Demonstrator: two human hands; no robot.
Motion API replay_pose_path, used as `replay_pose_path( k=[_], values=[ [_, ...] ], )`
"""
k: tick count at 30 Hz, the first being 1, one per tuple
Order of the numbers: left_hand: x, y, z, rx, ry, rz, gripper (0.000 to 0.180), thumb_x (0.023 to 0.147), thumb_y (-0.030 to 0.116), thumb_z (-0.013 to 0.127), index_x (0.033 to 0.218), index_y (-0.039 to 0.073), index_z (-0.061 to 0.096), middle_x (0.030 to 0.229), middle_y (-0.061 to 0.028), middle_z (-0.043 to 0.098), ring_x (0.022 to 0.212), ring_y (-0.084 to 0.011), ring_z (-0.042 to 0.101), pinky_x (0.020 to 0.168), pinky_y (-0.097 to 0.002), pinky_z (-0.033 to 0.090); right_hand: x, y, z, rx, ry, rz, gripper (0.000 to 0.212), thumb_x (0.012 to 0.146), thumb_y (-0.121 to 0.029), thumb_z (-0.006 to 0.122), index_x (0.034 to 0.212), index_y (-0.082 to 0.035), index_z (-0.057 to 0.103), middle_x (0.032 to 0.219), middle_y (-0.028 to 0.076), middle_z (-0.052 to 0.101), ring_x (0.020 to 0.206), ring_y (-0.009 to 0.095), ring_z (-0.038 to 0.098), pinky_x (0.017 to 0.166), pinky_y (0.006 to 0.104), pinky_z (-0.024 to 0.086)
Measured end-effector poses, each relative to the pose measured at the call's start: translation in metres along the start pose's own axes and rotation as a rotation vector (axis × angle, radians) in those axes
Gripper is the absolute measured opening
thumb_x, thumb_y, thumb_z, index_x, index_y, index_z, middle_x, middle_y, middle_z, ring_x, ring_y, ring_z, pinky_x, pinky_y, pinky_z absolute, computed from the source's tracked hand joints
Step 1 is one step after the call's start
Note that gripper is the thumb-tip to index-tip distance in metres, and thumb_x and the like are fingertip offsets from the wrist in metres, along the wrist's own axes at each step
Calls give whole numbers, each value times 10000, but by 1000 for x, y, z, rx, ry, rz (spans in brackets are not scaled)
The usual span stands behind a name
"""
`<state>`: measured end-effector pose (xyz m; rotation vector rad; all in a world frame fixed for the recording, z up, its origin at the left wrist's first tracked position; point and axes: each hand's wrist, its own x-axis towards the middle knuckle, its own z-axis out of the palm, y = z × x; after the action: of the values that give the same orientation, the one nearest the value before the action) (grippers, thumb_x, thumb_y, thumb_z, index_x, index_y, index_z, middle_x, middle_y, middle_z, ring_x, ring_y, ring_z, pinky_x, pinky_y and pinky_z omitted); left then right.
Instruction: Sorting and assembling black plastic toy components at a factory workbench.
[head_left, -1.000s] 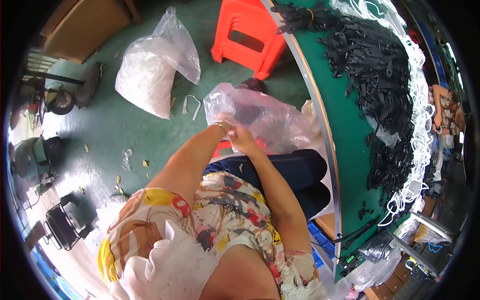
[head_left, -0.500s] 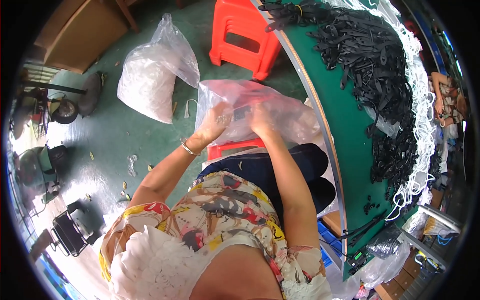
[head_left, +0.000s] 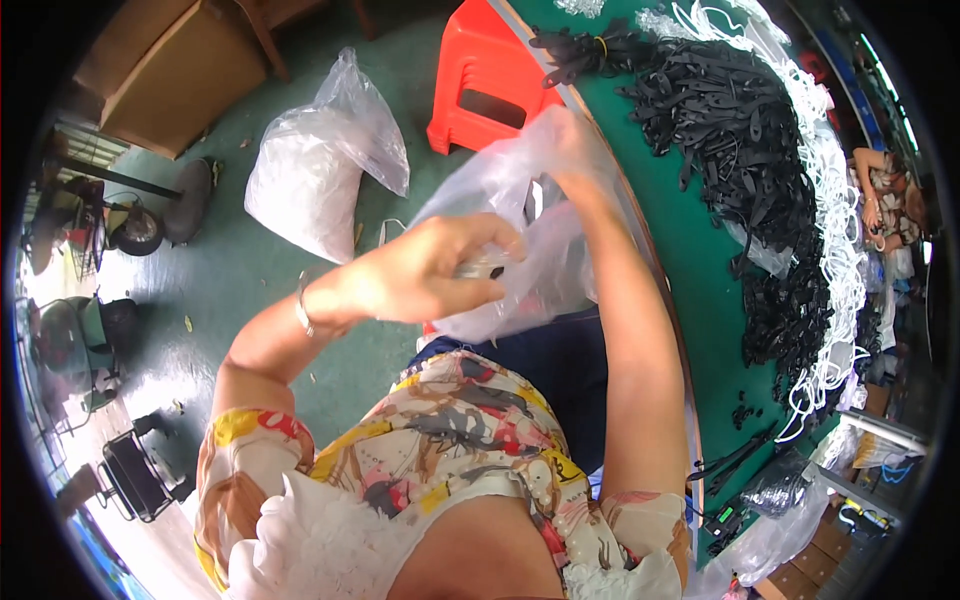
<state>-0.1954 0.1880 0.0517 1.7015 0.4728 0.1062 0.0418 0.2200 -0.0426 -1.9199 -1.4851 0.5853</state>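
Observation:
A large clear plastic bag (head_left: 530, 285) is stretched between my hands above my lap, beside the table edge. My left hand (head_left: 435, 268) is curled at the bag's near left side, with the film between its thumb and fingers. A small dark spot shows by those fingertips; I cannot make out what it is. Farther off and higher, my right hand (head_left: 570, 150) grips the bag's far upper part, its fingers partly veiled by the film. A pale strip with a dark edge shows through the plastic between the hands.
On the green table (head_left: 700, 400) at right lie a heap of black straps (head_left: 720, 120) and tangled white cords (head_left: 835, 250). A red stool (head_left: 490, 90) stands ahead. A filled clear bag (head_left: 305, 185) rests on the floor. Another person (head_left: 885, 200) sits at far right.
My hands have drawn apart and lifted the bag, the right going up and away, the left toward me. The bag has opened out from lying across my lap.

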Motion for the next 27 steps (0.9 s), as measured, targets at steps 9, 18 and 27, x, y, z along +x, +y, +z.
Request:
replay_pose_path(
  k=[9,18,27],
  values=[
    [-21,4,7,-587,376,536,149,799,-16,588,945,-12,557,886,-43,590,810,-74,536,725,-208,420,-89,59,110,-305,-991,-260,537,694,-150,618,1210,-60,502,1282,184,450,1174,335,444,1015,446,315],
    [-13,19,21,-493,147,771,176,744,-12,666,897,-28,579,768,-55,602,621,-71,533,527,-200,400,-89,15,68,10,-441,-100,535,708,-202,596,1213,-57,495,1191,200,526,1119,316,490,955,385,377],
    [4,51,48,-610,-49,1121,110,726,-29,663,806,-56,594,595,-77,585,423,-160,530,360,-261,347,-70,40,-12,-111,-228,-31,544,681,-186,626,1195,-54,507,1164,195,539,1083,316,509,936,382,391]
  ],
)
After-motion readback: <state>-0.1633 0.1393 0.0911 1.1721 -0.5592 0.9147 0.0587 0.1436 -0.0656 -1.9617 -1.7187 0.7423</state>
